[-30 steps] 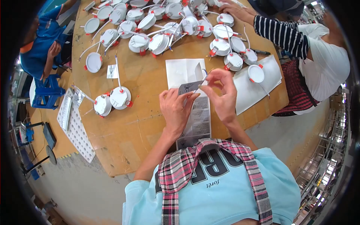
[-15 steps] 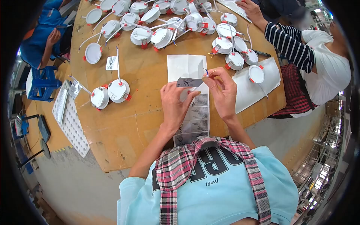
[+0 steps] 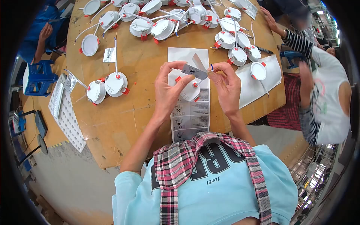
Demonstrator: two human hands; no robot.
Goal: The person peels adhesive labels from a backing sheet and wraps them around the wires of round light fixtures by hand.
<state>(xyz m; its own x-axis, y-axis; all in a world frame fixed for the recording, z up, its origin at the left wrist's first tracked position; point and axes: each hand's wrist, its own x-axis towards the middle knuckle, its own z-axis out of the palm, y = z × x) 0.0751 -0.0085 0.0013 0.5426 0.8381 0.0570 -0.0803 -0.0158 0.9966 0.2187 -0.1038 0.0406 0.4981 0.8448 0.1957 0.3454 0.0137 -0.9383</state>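
Observation:
My left hand (image 3: 168, 88) pinches a silver printed label (image 3: 193, 71) between thumb and fingers. The label is folded, with one flap standing up. Close by on the right, my right hand (image 3: 228, 85) is closed at the label's far end on a cable end, where a blue wire (image 3: 212, 67) pokes out above the fingertips. Beneath my hands is a round white downlight (image 3: 189, 93) with red clips, partly covered by the left hand. It lies over a strip of printed labels (image 3: 190, 122) running toward me. Most of its cable is hidden.
Several white downlights (image 3: 164, 29) with cables crowd the table's far side. Two labelled downlights (image 3: 116, 84) sit at left. One downlight (image 3: 258, 71) rests on white sheets (image 3: 245, 90) at right. Beyond the right edge is a co-worker's striped sleeve (image 3: 298, 40); another person sits far left.
The label has tilted and its flap now stands up at an angle. The downlight under my hands shows more. At right, the co-worker has shifted away from the table.

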